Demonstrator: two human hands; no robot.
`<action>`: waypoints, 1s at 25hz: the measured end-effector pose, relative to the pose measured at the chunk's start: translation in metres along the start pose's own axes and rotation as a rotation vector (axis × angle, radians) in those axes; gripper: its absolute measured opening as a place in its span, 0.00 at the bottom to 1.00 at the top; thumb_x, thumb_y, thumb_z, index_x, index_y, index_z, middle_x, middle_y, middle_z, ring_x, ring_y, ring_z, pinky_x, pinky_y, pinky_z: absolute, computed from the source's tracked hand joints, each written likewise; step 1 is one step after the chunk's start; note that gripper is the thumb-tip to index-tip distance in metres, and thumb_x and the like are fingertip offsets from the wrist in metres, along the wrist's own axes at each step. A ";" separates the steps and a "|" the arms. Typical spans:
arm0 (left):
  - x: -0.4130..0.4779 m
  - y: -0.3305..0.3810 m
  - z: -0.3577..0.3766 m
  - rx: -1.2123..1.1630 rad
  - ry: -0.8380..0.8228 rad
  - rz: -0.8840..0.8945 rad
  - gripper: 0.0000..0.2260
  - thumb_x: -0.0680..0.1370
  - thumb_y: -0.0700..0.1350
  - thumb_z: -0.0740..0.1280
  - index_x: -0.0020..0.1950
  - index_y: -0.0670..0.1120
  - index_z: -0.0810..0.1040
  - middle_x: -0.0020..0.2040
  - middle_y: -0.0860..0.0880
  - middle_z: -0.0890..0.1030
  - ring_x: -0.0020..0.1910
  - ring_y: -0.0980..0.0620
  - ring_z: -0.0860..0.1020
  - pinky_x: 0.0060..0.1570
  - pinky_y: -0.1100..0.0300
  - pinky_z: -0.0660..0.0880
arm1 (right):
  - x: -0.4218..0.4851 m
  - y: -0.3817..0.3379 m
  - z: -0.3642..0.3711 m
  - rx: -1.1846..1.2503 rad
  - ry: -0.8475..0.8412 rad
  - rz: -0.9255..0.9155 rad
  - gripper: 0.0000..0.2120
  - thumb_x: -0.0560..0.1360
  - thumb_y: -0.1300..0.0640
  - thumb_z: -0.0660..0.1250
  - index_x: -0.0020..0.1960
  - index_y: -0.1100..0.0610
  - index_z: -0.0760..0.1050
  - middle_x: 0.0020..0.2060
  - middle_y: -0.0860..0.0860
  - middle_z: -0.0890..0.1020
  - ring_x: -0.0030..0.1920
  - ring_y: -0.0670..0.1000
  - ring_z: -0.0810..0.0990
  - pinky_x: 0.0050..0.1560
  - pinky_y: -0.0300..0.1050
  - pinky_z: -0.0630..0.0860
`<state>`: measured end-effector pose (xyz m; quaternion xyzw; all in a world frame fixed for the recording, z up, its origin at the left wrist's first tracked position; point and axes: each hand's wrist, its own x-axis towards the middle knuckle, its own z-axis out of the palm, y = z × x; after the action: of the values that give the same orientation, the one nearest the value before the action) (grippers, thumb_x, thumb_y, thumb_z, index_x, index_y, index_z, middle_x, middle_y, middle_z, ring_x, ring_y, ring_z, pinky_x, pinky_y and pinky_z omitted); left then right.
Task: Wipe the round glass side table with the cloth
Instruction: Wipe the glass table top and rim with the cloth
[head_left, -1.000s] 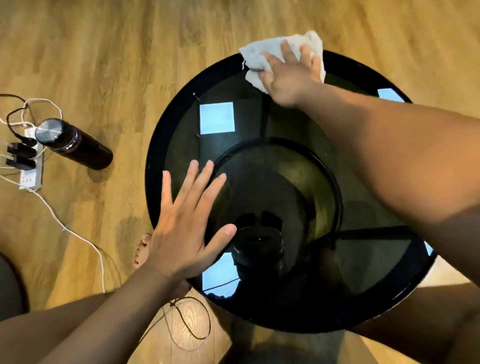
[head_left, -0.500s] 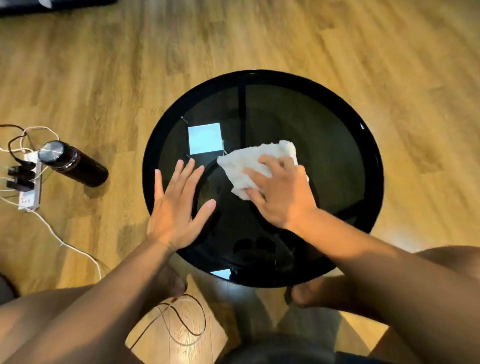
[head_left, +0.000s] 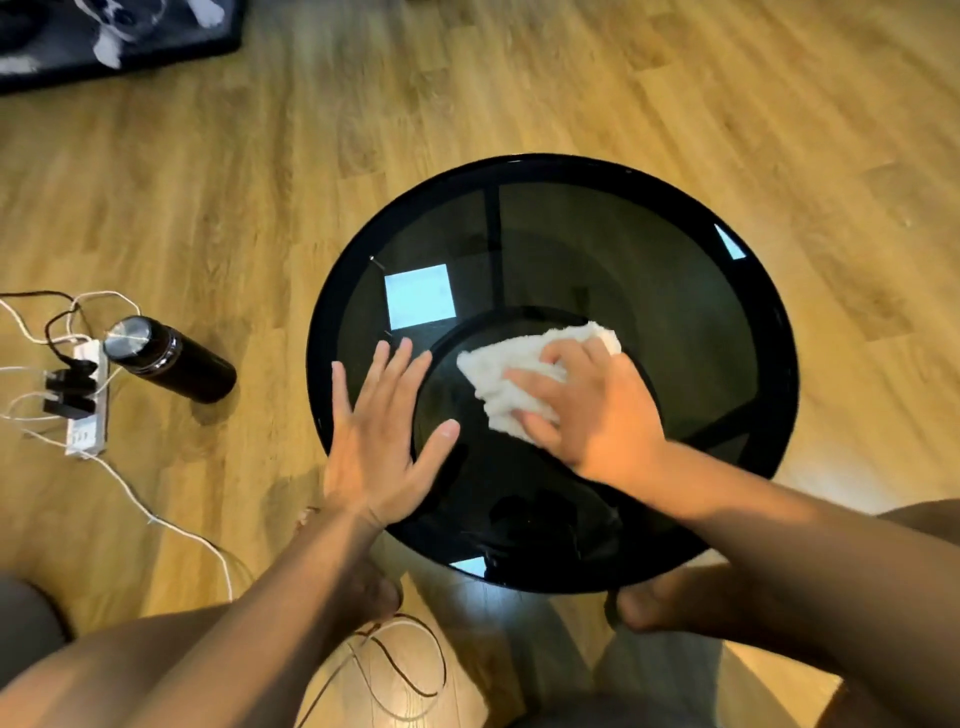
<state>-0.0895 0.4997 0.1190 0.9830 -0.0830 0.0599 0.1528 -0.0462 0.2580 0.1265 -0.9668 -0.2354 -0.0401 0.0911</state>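
Nearest to me, the person's knees and bare feet crowd the bottom edge, and a loop of cable (head_left: 400, 670) lies on the wood floor (head_left: 519, 93) between them; the near rim of the counter (head_left: 779, 332) partly covers the feet, so I cannot see how they are planted.

On the near-left part of the glass the left hand (head_left: 382, 441) lies flat, fingers spread wide, holding nothing and seemingly only steadying the top. Just to its right, near the middle of the counter, the right hand (head_left: 587, 410) presses down on the white cloth (head_left: 511, 374), palm and fingers spread over it, not pinching it.

The cloth looks soft, light and limp, bunched into a loose wad; it should slide easily on smooth glass and is best driven by flat pressure from above. The counter is the fragile part: dark glass in a black rim, stiff and slick, and probably light enough to shift if pushed sideways, hence the bracing hand.

The glass mirrors pale squares of light and shows a ring and bars of the frame beneath, so I cannot tell smears or dust from reflections, nor which areas are clean. The right hand hides much of the cloth.

Farther left on the floor stand a dark flask (head_left: 171, 358) and a power strip (head_left: 85, 410) with tangled leads. At the far left corner a dark mat (head_left: 119, 41) is cut off by the frame, its pattern blurred.
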 end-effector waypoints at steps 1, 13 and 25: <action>-0.001 0.000 0.000 -0.016 0.002 0.002 0.31 0.80 0.66 0.48 0.79 0.50 0.60 0.81 0.49 0.59 0.81 0.51 0.50 0.77 0.37 0.41 | 0.027 0.004 0.003 -0.034 0.017 0.024 0.17 0.76 0.41 0.61 0.60 0.45 0.78 0.52 0.54 0.77 0.51 0.59 0.75 0.48 0.56 0.73; 0.001 -0.005 0.002 -0.074 -0.001 -0.042 0.30 0.79 0.61 0.56 0.79 0.50 0.59 0.81 0.51 0.57 0.81 0.51 0.50 0.77 0.39 0.40 | 0.224 0.132 -0.002 -0.027 -0.140 0.354 0.25 0.77 0.33 0.50 0.66 0.43 0.71 0.65 0.60 0.70 0.68 0.62 0.64 0.68 0.59 0.62; 0.000 -0.003 -0.004 -0.089 0.085 -0.070 0.30 0.80 0.63 0.51 0.78 0.49 0.60 0.80 0.48 0.61 0.81 0.49 0.54 0.77 0.38 0.42 | -0.076 0.097 -0.048 -0.219 -0.223 0.477 0.23 0.77 0.37 0.51 0.63 0.50 0.68 0.57 0.55 0.76 0.48 0.61 0.81 0.39 0.46 0.68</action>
<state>-0.0898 0.5037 0.1223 0.9740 -0.0447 0.0924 0.2018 -0.0706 0.1303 0.1495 -0.9974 -0.0042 0.0639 -0.0336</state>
